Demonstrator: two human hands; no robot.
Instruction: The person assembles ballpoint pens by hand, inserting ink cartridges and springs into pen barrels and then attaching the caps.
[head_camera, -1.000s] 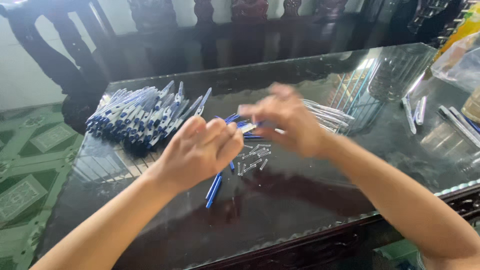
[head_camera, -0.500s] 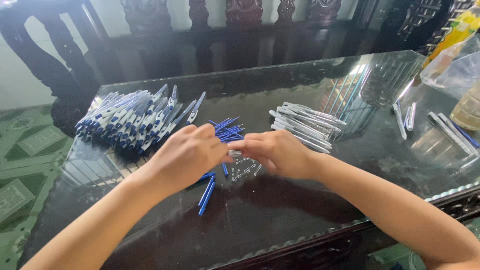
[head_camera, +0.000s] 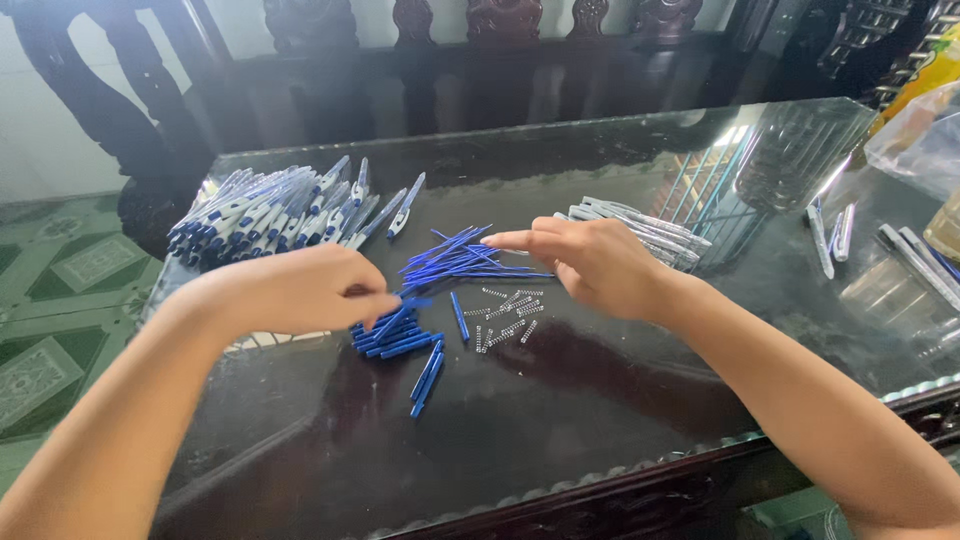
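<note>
On the glass table (head_camera: 600, 420) nothing sits in a box or tray; the parts lie loose in heaps. A clear glass (head_camera: 800, 150) stands at the far right corner, and I cannot tell if anything is in it. A clear bag (head_camera: 925, 140) lies at the right edge, its contents too blurred to make out.

My left hand (head_camera: 300, 290) hovers over the near pile of blue caps (head_camera: 395, 335). Its fingers are curled in tight, tips pinched together at the top of that pile, touching or holding one blue piece; I cannot tell which.

My right hand (head_camera: 600, 265) is beside the thin blue refills (head_camera: 460, 260). The forefinger points out straight to the left, its tip just over the refills, while the other fingers are loosely folded under. I see nothing held in it.

Small springs (head_camera: 505, 320) lie scattered between my two hands. Finished pens (head_camera: 270, 215) are heaped at the far left, and clear barrels (head_camera: 650, 230) lie just behind my right hand. A few more barrels lie at the right edge.
</note>
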